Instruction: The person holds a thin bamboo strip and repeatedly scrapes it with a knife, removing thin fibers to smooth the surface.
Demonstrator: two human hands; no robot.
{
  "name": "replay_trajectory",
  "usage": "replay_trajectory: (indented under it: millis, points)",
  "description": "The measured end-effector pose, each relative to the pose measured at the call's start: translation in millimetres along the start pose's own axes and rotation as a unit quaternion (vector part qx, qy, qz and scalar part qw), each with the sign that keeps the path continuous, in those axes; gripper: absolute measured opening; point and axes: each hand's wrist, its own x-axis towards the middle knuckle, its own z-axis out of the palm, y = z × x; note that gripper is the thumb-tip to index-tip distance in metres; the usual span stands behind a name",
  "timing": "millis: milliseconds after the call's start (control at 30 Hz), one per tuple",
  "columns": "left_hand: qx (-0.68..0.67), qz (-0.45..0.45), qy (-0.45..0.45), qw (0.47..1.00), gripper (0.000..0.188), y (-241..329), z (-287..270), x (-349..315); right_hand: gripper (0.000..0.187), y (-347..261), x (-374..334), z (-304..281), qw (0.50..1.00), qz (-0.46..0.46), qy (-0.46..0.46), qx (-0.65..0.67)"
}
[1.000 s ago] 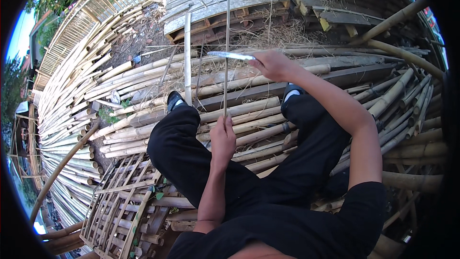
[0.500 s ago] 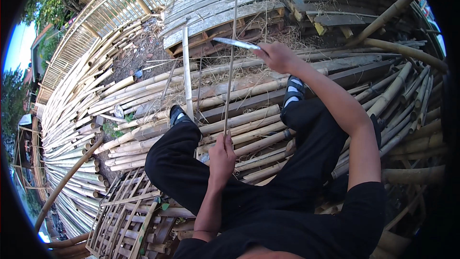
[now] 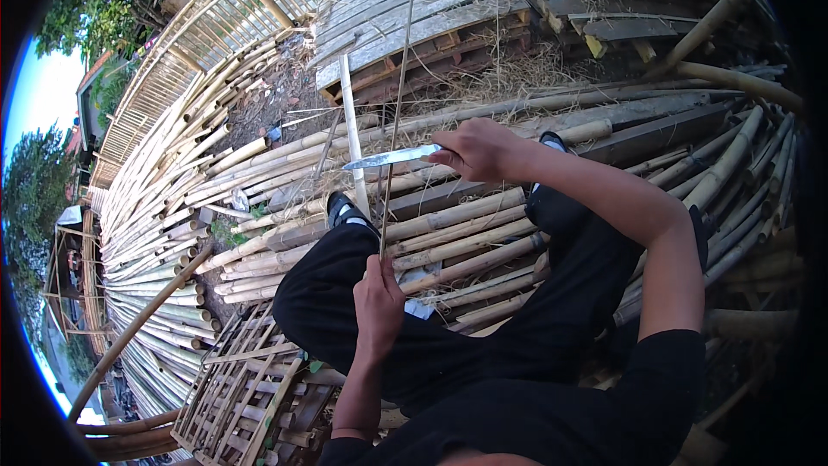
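Observation:
My left hand (image 3: 379, 304) is closed round the lower end of a long thin bamboo strip (image 3: 398, 103), which rises away from me past the top of the view. In my right hand (image 3: 476, 150) is the handle of a knife (image 3: 392, 157), its bright blade pointing left. The blade crosses the strip well above my left hand; whether its edge touches the strip I cannot tell. Beyond the strip, a wider pale bamboo slat (image 3: 352, 125) stands on end beside my left foot.
Bamboo poles (image 3: 466, 220) lie between and under my feet, with a large stack (image 3: 164, 233) at left. A wooden pallet (image 3: 414, 4) stands ahead, a bamboo lattice (image 3: 246, 380) lies lower left. A slanting pole (image 3: 142, 324) crosses the left side; more poles (image 3: 707, 22) jut in at right.
My right hand has brought the knife nearer to me and lower along the strip. My left hand keeps its hold, slightly further left and lower. The whole view has shifted a little.

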Motion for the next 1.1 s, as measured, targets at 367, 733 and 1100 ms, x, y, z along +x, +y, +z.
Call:
replay_trajectory:
  millis: [367,733,1100]
  points:
    - [0.040,-0.050,-0.024,0.998,0.017,-1.3,-18.6,-34.4,0.051,88.9,27.7,-27.4,0.952,0.275,0.114,-0.070]
    - [-0.036,-0.103,0.010,0.994,0.023,-2.6,-9.2,-49.6,0.051,73.4,-26.2,-39.8,0.973,0.217,0.019,-0.079]
    - [-0.043,-0.100,0.002,0.994,0.024,7.8,-5.2,-51.1,0.042,21.4,-3.7,5.3,0.998,0.049,0.036,-0.010]
